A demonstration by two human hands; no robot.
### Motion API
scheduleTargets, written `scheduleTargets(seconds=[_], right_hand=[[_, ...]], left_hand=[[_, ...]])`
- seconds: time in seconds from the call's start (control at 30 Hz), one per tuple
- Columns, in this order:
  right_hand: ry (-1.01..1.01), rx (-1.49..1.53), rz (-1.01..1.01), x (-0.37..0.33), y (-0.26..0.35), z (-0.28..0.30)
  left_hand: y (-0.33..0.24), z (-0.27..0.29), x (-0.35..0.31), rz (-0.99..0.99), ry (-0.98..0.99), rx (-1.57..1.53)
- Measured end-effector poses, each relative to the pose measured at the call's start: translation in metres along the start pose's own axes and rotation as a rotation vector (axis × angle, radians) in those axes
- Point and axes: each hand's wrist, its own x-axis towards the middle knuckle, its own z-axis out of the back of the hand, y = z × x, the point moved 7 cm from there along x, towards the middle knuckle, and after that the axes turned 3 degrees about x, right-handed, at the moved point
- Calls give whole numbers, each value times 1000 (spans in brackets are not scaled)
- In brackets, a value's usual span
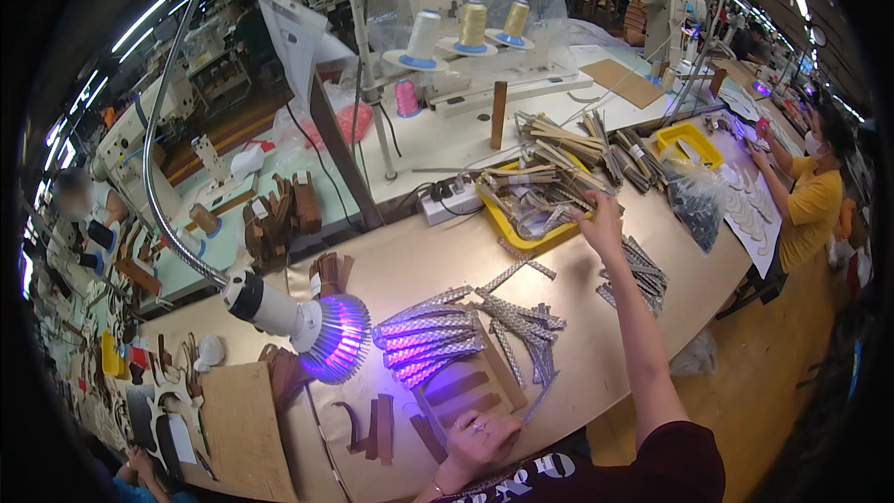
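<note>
Fingers of the right hand (pixel 601 219) are stretched far across the bench and curled loosely down over the strips in the yellow tray (pixel 521 233), touching the top of the heap; whether they have pinched one I cannot tell, since the tips are buried among the pieces; the arm is out at full reach because the tray sits at the far side, just in front of the power strip (pixel 452 203). The left hand (pixel 480 442) lies near, at the bench edge, fingers bent and pressing flat on a brown card (pixel 466 391), seemingly to keep it steady, holding nothing else that I can see. Between the two hands a fan of silver strips (pixel 424 335) is spread out side by side under the violet lamp (pixel 331 335), which hangs low on its bent arm from the left so its light falls on them; a looser pile of silver strips (pixel 521 326) lies just right of the fan, outside the glow; more lie to the right by the forearm. Thread cones (pixel 470 33) stand far back; a person in yellow (pixel 810 205) works far right.
</note>
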Motion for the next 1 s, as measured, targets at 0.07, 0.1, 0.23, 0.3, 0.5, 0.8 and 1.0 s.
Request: scheduleTargets(seconds=[0.07,0.1,0.23,0.3,0.5,0.8,1.0], right_hand=[[-4,166,2,-15,24,25],[120,356,39,-28,42,33],[925,788,350,-129,132,79],[1154,777,663,-186,174,106],[1246,618,415,-236,205,91],[1033,341,475,-228,216,68],[992,415,506,-228,229,68]], left_hand=[[6,7,5,128,-15,-162],[9,11,7,185,-45,-279],[15,22,2,404,-65,-534],[17,25,-5,504,-74,-722],[32,38,-43,906,-235,-910],[88,33,-84,1187,-427,-566],[80,28,-72,1019,-470,-411]])
